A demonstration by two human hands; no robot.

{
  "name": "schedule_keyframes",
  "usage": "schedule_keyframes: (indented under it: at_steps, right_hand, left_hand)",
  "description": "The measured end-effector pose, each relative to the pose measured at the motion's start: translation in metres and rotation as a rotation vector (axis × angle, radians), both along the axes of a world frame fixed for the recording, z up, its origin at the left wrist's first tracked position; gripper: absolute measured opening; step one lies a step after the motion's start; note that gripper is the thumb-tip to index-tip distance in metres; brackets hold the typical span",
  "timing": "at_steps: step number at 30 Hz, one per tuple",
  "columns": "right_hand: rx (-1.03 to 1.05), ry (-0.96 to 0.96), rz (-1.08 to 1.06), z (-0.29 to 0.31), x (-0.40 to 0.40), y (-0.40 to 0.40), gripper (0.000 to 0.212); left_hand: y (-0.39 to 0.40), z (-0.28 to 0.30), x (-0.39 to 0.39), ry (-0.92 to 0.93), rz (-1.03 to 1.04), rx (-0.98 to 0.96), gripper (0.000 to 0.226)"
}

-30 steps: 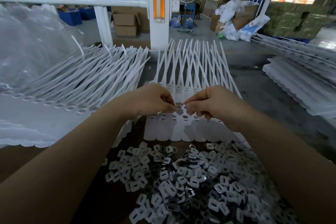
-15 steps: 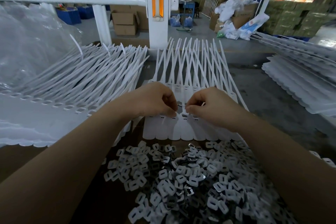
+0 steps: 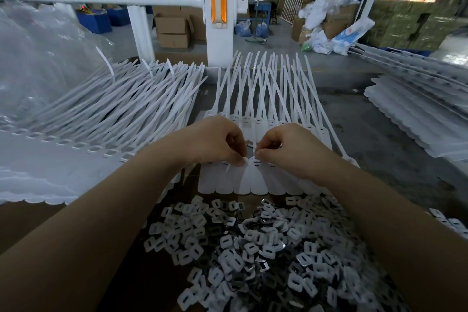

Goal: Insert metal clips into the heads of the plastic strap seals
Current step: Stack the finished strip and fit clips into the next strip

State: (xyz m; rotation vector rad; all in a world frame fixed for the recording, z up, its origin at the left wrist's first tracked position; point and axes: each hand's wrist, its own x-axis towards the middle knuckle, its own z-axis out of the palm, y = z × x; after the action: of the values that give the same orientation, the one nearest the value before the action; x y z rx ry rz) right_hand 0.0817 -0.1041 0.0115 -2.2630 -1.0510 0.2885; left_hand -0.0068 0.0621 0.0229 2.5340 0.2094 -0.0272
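A joined row of white plastic strap seals (image 3: 253, 182) lies in front of me, flat tags toward me and thin straps fanning away. My left hand (image 3: 215, 141) and my right hand (image 3: 286, 147) meet over the heads in the middle of the row. Fingers of both hands are curled and the fingertips pinch at the head of one seal (image 3: 255, 161). Whether a clip sits between the fingertips is hidden. A heap of small metal clips (image 3: 253, 248) with rectangular slots lies near me, below the tags.
More strap seals are stacked at the left (image 3: 106, 119) and at the right (image 3: 417, 114). A clear plastic bag (image 3: 38, 58) bulges at the far left. A white railing post (image 3: 219, 8) stands behind the table. Cardboard boxes and bags sit on the floor beyond.
Both hands have dropped slightly from above the seal heads onto the row and drawn closer together at one head. The seal row and the clip heap stay where they were.
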Motion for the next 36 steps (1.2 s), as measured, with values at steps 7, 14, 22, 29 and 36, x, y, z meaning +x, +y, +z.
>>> schedule_keyframes:
  at_steps: [7, 14, 22, 29, 36]
  right_hand:
    - [-0.047, -0.053, 0.007, 0.002, -0.003, 0.001, 0.013]
    - [-0.030, -0.033, -0.018, 0.002, -0.003, 0.002, 0.018]
    - [0.033, 0.107, -0.084, -0.001, 0.005, 0.001, 0.010]
    - [0.078, 0.190, -0.126, 0.000, 0.007, 0.001, 0.020]
    - [0.062, 0.182, -0.118, 0.001, 0.006, 0.001, 0.012]
  left_hand:
    - [-0.001, 0.000, 0.001, 0.001, -0.021, 0.006, 0.011]
    - [0.000, 0.000, 0.002, -0.034, -0.062, 0.079, 0.014]
    - [0.001, 0.013, -0.004, 0.026, -0.210, 0.202, 0.029]
    - [-0.017, 0.023, -0.006, 0.135, -0.307, 0.539, 0.041]
    - [-0.045, 0.017, -0.005, 0.105, -0.284, 0.783, 0.042]
